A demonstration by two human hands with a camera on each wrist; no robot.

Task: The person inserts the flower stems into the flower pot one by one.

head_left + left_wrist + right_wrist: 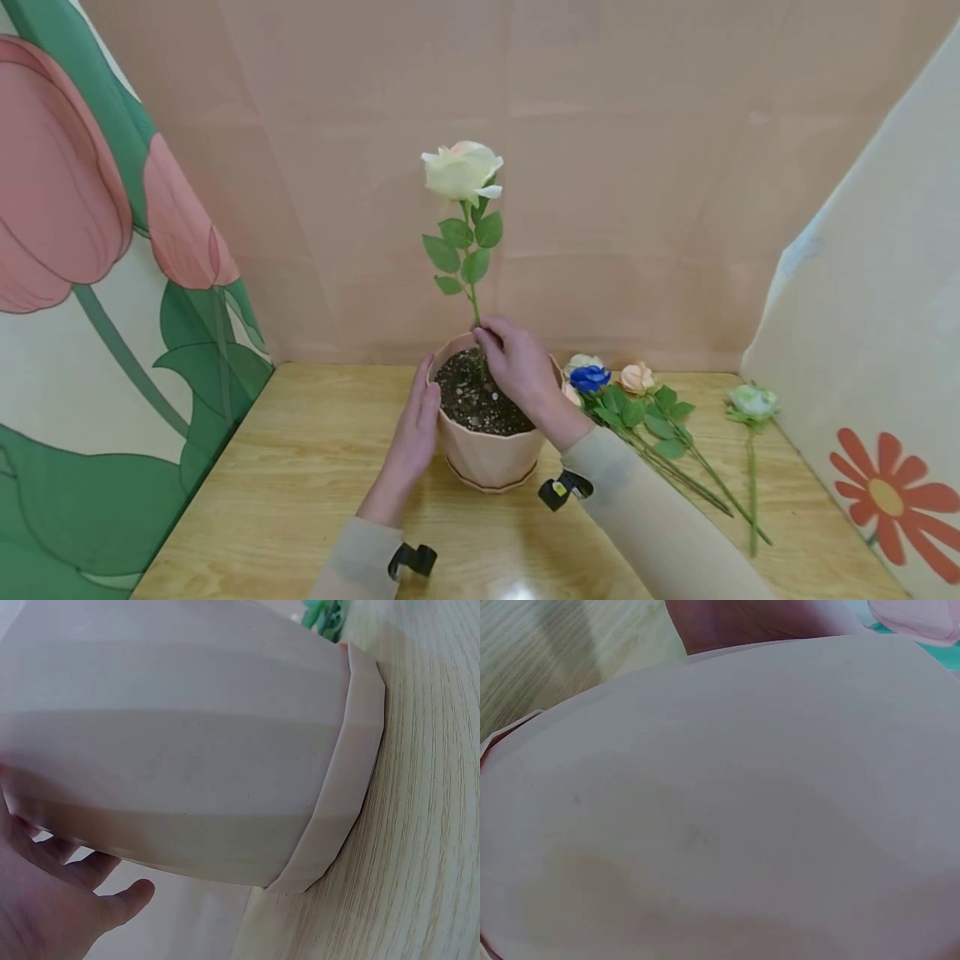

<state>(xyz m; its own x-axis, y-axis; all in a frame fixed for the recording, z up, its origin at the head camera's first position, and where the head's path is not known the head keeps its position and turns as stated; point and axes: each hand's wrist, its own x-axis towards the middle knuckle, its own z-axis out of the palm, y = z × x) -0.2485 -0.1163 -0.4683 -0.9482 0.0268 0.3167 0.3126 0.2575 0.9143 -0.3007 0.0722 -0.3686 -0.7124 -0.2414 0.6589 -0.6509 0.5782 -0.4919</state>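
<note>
A pale pink faceted flowerpot point(487, 454) full of dark soil point(472, 400) stands on the table. From the soil rises a cream-white rose point(461, 175) with green leaves, its stem upright. My right hand point(517, 362) reaches over the pot's right rim and pinches that stem low down, just above the soil; in the right wrist view the pot's wall fills most of the picture. Flat against the pot's left side rests my left hand point(416, 417), fingers extended. The left wrist view shows the left hand's fingers point(94, 870) touching the wall.
To the right of the pot lie a blue rose point(590, 378), a peach rose point(637, 377) and other stems. Farther right is a pale green flower point(752, 402) on a single stem. A pink backdrop point(360, 208) hangs behind the wooden table point(300, 467).
</note>
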